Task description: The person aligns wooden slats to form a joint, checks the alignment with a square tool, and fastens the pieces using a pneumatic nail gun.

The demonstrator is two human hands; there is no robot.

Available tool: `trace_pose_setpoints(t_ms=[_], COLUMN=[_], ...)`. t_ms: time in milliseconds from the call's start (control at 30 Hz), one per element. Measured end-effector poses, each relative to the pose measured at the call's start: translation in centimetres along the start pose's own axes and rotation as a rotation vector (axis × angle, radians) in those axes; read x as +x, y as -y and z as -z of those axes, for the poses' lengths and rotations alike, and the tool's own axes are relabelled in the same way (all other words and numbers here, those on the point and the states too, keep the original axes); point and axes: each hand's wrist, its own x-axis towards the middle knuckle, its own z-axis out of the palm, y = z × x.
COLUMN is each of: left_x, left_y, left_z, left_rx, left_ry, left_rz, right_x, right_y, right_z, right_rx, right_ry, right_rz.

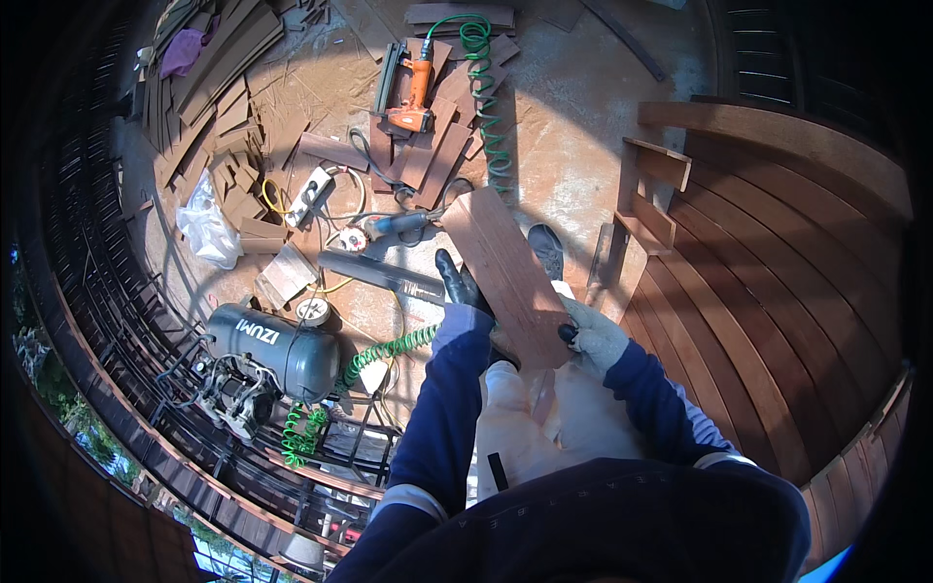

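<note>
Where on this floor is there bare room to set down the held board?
Floor between the green hose and the wooden structure on the right looks bare; a smaller, dusty patch lies between the nail gun and the plank pile. Crowded: around the grinder and power strip.

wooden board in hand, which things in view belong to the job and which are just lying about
In hand or probably related:
wooden board, gripped by the right hand, left hand at its edge
orange nail gun
blue grinder
compressor

Probably just lying about:
white plastic bag
purple cloth
</note>
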Motion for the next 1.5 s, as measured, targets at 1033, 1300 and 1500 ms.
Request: trace_pose_setpoints(t_ms=[1033,1300,1500], left_x=[4.4,3.3,-0.1], left_y=[3.8,3.3,2.8], left_z=[6.3,2.5,0.4], left_rx=[1.019,0.576,0.546], left_ry=[-0.293,-0.207,-0.068], left_rz=[-0.058,-0.028,-0.095], right_x=[1.4,-2.2,-1.7], right_y=[2.2,2.6,3.9], right_z=[7.5,-1.8,-0.4], right_rx=[-1.246,-1.728,-1.719], right_ry=[-0.507,0.006,0.489], right_rz=[0.699,0.672,0.665])
